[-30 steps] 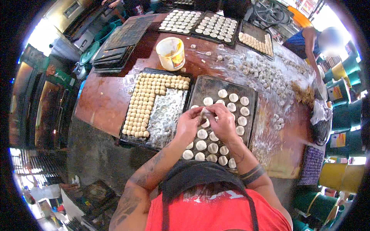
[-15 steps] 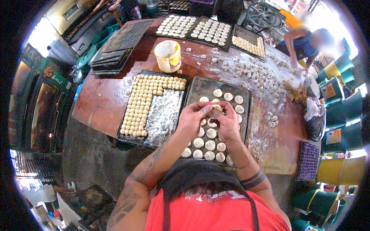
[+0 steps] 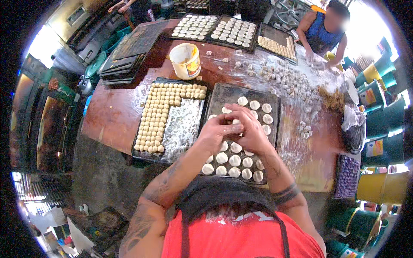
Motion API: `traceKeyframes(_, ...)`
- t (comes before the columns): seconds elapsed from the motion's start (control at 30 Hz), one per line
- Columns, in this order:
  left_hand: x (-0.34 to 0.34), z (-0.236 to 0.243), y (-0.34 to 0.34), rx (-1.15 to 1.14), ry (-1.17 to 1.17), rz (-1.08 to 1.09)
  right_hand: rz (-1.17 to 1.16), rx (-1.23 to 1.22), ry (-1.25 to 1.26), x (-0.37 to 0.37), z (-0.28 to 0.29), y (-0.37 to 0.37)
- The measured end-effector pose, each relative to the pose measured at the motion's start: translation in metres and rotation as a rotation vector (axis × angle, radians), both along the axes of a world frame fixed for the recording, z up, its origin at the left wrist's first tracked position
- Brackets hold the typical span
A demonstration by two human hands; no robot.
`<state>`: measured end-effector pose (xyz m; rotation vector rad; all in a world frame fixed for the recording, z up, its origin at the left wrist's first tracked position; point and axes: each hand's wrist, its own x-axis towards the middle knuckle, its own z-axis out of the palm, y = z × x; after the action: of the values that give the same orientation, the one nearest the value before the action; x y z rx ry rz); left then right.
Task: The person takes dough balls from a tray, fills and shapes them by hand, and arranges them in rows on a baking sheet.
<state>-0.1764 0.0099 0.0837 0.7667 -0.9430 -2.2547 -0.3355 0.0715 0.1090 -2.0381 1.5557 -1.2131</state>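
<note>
My left hand (image 3: 220,131) and my right hand (image 3: 249,128) are pressed together above a dark baking tray (image 3: 221,95). Their fingers are closed around a dough piece, which they now almost wholly hide. Below and around them on that tray lie several flat, round, white dough cakes (image 3: 234,160) in rows. Just left stands a second tray with a floured bare patch (image 3: 186,122). Small pale dough balls (image 3: 155,116) sit in tight rows along its left and far sides.
A white plastic bucket (image 3: 185,62) stands behind the trays. Floury filling lumps (image 3: 288,79) are scattered on the right. Trays of white cakes (image 3: 232,32) line the far edge; stacked trays (image 3: 127,66) sit at left. A co-worker (image 3: 322,34) works at far right, near green buckets (image 3: 378,114).
My hands have closed together over the dough piece, which showed between my fingertips before. The co-worker at far right has straightened up from a bend.
</note>
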Motion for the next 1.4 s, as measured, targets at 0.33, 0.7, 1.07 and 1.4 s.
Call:
traceKeyframes(0.33, 0.006, -0.045, -0.001, 0.185, -0.145, 0.252, -0.142, 0.459, -0.597, 0.030, -0.079, 0.001)
traceKeyframes(0.7, 0.038, -0.088, -0.042, -0.526, -0.514, 0.408, -0.234, 0.490, 0.319, 0.006, -0.136, -0.125)
traceKeyframes(1.07, 0.090, -0.091, -0.029, -0.197, -0.645, 0.226, -0.311, 0.211, 0.236, -0.069, -0.116, -0.170)
traceKeyframes(1.4, 0.134, -0.106, -0.044, -0.195, -0.696, 0.310, -0.313, 0.791, -0.109, -0.346, -0.216, -0.124)
